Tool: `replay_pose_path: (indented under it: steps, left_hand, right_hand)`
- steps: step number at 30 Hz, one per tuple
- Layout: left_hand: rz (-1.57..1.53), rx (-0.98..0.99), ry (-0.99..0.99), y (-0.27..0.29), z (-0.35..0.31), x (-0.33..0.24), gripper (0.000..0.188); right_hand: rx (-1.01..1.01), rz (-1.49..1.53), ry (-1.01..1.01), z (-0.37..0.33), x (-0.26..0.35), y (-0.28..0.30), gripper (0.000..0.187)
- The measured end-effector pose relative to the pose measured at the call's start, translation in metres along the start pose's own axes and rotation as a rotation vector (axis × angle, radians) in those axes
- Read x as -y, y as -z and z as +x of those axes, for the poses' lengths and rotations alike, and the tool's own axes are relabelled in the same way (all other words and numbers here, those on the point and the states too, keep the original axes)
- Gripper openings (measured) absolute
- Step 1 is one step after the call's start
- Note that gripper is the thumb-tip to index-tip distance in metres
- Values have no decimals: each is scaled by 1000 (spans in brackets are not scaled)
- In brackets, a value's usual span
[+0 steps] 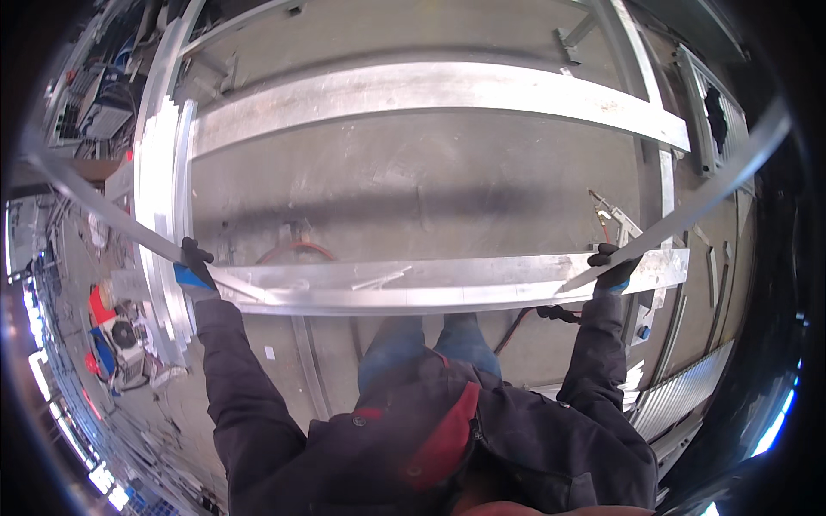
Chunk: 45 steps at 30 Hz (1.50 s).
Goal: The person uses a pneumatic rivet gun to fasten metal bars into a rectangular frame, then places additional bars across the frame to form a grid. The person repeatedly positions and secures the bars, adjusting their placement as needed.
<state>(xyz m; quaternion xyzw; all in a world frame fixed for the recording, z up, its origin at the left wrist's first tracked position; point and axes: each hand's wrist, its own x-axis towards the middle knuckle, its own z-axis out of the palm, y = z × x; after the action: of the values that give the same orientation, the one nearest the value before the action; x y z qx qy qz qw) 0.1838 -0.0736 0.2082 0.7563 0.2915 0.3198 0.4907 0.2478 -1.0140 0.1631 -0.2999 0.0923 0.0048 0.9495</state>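
Note:
My left hand [196, 267], in a dark glove with blue on it, is closed around a pale metal bar [112, 211] that slants up to the far left. On the other side, my right hand [613, 265], gloved too, grips a second pale metal bar [718, 185] rising to the far right. The near ends of both bars come down at the near metal beam [482, 277], which lies across in front of my legs. Whether the bars are joined to it or to each other, I cannot tell. Small thin metal pieces [383, 278] lie on this beam.
A wide metal beam [430, 86] crosses farther out. Long pale profiles [159, 206] are stacked at the left. An air-gun-like tool [613, 215] sits by the right end, and a red hose [301, 248] lies on the floor. Red and white equipment [120, 331] stands left; metal panels lie right.

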Motion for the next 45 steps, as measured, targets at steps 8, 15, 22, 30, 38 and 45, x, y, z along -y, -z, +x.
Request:
replay_pose_path:
  steps: [8, 15, 22, 30, 38, 45]
  left_hand:
    - [464, 210, 96, -123, 58, 36, 40]
    - [256, 329, 148, -285, 17, -1, 40]
    - [198, 366, 203, -299, 4, -2, 39]
    - [189, 442, 186, -332, -7, -5, 39]
    - [192, 455, 204, -338, -17, 7, 39]
    - [173, 467, 222, -332, -21, 21, 39]
  right_hand:
    - [-566, -722, -87, -41, -32, 72, 58]
    - [-806, -1092, -548, -9, -76, -6, 81]
    - [-624, -1339, -536, -11, -94, 22, 82]
    - [-741, -1277, -520, -5, -109, 14, 87]
    - [-652, -1511, -529, 3, -120, 38, 87]
    - [-692, -1687, -588, 1, -114, 10, 79]
